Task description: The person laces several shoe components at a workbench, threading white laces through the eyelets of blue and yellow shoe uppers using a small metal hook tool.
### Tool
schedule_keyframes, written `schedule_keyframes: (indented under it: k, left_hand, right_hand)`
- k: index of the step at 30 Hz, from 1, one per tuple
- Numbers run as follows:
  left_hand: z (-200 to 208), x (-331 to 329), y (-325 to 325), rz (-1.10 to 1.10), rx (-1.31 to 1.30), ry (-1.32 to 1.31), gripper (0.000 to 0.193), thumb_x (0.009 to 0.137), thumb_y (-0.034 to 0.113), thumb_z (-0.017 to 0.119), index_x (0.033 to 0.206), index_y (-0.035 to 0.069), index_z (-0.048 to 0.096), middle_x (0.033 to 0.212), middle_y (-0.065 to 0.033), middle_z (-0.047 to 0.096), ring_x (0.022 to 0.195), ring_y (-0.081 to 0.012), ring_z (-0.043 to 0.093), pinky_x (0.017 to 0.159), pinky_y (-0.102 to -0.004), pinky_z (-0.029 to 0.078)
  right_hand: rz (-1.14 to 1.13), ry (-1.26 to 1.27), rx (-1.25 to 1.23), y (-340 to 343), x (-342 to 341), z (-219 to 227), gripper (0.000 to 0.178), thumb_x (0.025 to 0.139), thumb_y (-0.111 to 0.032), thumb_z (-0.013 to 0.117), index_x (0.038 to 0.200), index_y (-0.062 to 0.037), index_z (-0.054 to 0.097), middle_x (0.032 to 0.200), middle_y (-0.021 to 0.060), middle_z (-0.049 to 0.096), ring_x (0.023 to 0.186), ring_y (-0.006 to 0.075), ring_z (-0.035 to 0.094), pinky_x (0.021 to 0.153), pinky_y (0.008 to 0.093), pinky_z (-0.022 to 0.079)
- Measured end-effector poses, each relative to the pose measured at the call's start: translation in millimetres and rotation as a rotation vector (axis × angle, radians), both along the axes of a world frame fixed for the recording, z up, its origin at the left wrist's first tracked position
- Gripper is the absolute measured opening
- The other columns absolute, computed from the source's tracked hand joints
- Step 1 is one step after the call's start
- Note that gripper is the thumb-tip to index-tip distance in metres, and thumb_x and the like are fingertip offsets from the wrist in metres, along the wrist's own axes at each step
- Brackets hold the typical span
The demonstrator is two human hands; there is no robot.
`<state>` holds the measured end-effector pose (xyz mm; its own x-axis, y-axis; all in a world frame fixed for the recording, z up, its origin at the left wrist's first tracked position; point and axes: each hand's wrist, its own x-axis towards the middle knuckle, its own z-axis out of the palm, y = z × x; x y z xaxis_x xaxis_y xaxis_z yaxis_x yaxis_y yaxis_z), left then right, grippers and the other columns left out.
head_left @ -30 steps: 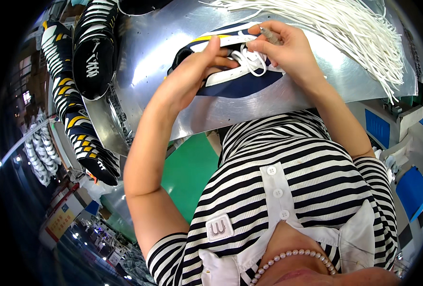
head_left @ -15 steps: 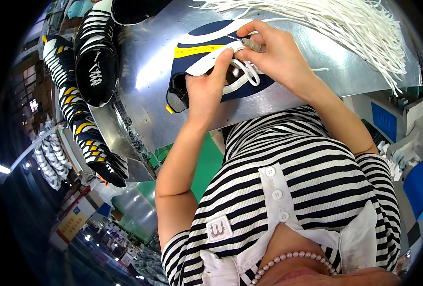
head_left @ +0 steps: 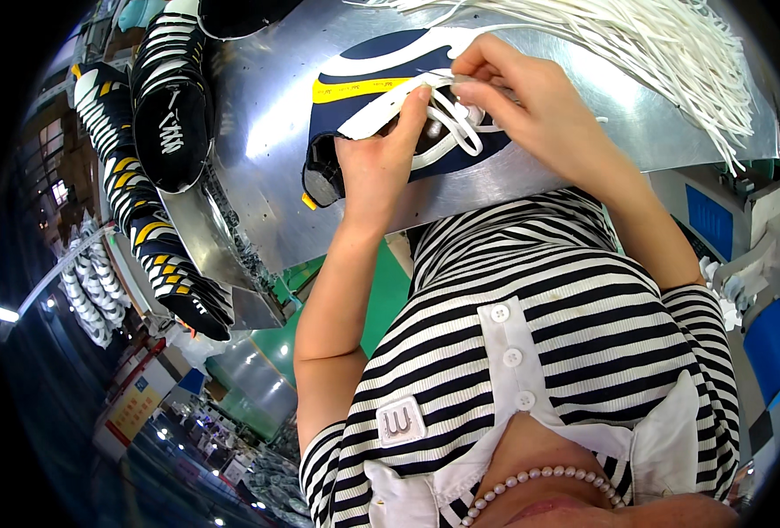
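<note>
A navy and white shoe upper [head_left: 363, 114] with a yellow stripe lies on the metal table, its opening turned toward me. My left hand [head_left: 377, 158] grips its near side, fingers inside and thumb on the white eyelet strip [head_left: 381, 113]. A white shoelace [head_left: 457, 128] hangs in loops over the opening. At the far end of the strip, my right hand [head_left: 526, 97] is closed in a pinch on a thin-shafted hand tool. Its fingers mostly hide the handle, and whether they also pinch the lace I cannot tell.
A large bundle of loose white laces [head_left: 662, 62] covers the table's far right. Several striped shoe uppers [head_left: 135, 194] are stacked along the left, beside a black upper [head_left: 172, 141] with white lacing. The metal table's [head_left: 319, 238] near edge runs close to my body.
My right hand has shifted slightly right and turned; the tool's beige handle, visible before, is now mostly covered. The shoe upper has moved slightly left, with my left hand still gripping it.
</note>
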<state>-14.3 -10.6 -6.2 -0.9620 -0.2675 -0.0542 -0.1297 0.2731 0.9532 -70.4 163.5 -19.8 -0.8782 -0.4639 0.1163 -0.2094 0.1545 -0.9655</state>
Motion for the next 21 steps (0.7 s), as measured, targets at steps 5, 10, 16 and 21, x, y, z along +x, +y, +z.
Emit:
schedule_keyframes:
  k: [5, 10, 16, 21]
  left_hand:
    - [1.0, 0.3, -0.5, 0.0, 0.031, -0.029, 0.014, 0.088, 0.005, 0.07, 0.098, -0.004, 0.069, 0.089, -0.0041, 0.071, 0.076, -0.0093, 0.064, 0.07, -0.0241, 0.051]
    - [-0.2, 1.3, -0.2, -0.085, -0.031, -0.047, 0.011, 0.091, 0.005, 0.066, 0.096, -0.004, 0.068, 0.086, -0.0064, 0.071, 0.075, -0.0115, 0.065, 0.069, -0.0261, 0.051]
    - [0.8, 1.6, -3.3, -0.168, 0.088, -0.105, 0.018, 0.093, 0.012, 0.062, 0.101, -0.004, 0.065, 0.093, -0.0079, 0.068, 0.083, -0.0135, 0.064, 0.075, -0.0281, 0.05]
    - [3.5, -1.0, -22.8, -0.068, 0.214, -0.367, 0.022, 0.092, 0.027, 0.065, 0.092, 0.006, 0.069, 0.082, 0.0001, 0.065, 0.067, -0.0069, 0.051, 0.06, -0.0207, 0.037]
  right_hand:
    - [0.039, 0.06, 0.126, 3.8, -5.7, 1.9, 0.012, 0.088, -0.015, 0.062, 0.089, -0.0035, 0.062, 0.07, 0.0109, 0.065, 0.063, 0.0254, 0.063, 0.059, 0.0356, 0.047]
    - [0.099, 0.151, 0.231, -1.9, -13.7, 4.5, 0.011, 0.083, -0.012, 0.062, 0.086, -0.002, 0.061, 0.071, 0.0134, 0.065, 0.067, 0.0304, 0.064, 0.059, 0.0401, 0.048]
    - [0.203, 0.348, 0.559, -21.1, -18.4, 11.3, 0.017, 0.083, -0.017, 0.063, 0.084, 0.0002, 0.06, 0.077, 0.019, 0.065, 0.079, 0.0366, 0.065, 0.066, 0.045, 0.05]
    - [0.086, 0.02, 0.395, 0.0, -37.0, 40.5, 0.012, 0.093, -0.013, 0.057, 0.094, -0.0018, 0.061, 0.067, 0.006, 0.058, 0.062, 0.0153, 0.055, 0.061, 0.0272, 0.045]
